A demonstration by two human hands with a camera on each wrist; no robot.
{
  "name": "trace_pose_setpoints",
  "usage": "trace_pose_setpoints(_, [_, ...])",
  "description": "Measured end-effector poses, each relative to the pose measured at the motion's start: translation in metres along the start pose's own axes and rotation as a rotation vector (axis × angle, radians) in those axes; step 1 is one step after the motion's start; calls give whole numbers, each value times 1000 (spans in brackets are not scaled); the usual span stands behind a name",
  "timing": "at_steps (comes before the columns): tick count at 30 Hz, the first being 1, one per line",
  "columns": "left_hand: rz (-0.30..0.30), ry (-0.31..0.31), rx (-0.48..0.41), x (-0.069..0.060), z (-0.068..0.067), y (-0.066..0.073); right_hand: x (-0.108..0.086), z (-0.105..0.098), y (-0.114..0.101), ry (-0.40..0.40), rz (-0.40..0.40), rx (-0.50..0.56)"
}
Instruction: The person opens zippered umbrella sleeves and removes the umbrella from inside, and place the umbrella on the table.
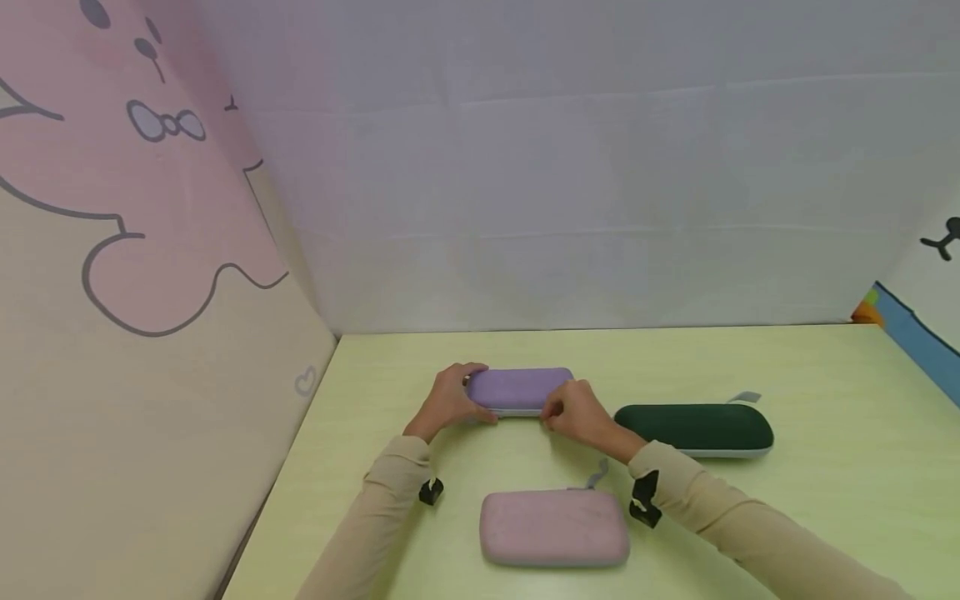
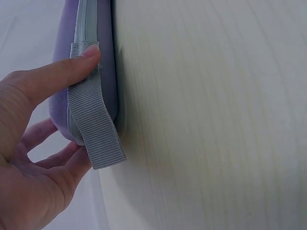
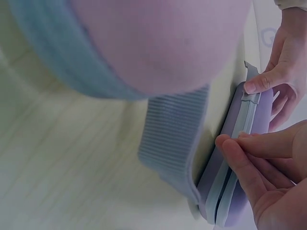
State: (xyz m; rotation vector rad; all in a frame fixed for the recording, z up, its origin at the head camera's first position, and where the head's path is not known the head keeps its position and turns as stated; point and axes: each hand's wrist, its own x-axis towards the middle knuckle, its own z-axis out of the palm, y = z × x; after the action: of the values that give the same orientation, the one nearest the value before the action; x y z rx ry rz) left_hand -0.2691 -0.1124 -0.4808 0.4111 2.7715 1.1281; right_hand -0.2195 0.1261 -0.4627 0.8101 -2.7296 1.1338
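A purple zip case with a pale zip band lies near the back of the table. My left hand grips its left end, fingers behind and thumb in front. In the left wrist view that thumb presses on the grey ribbed strap at the case's end. My right hand is at the front right, thumb and forefinger pinching at the zip; its pull is hidden by the fingertips. A dark gap shows in the zip on the right end's side of these fingers.
A pink zip case with a grey strap lies nearest me, between my forearms. To the right is a dark green case, partly behind my right wrist. A white wall stands along the table's back edge, a printed panel at the left.
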Motion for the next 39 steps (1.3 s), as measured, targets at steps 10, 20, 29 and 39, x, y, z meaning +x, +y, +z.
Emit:
trace_pose_setpoints(10, [19,5,-1,1,1,-1,8,6,-2,-13,-22,2])
trace_pose_setpoints(20, [16,5,-1,3,1,-1,15,9,-4,-55,-39,16])
trace_pose_setpoints(29, [27,6,11,2,-1,-1,19,8,-8,-83,-69,34])
trace_pose_setpoints(39, [29,1,10,3,-1,-1,27,16,-11,-68,-94,-19])
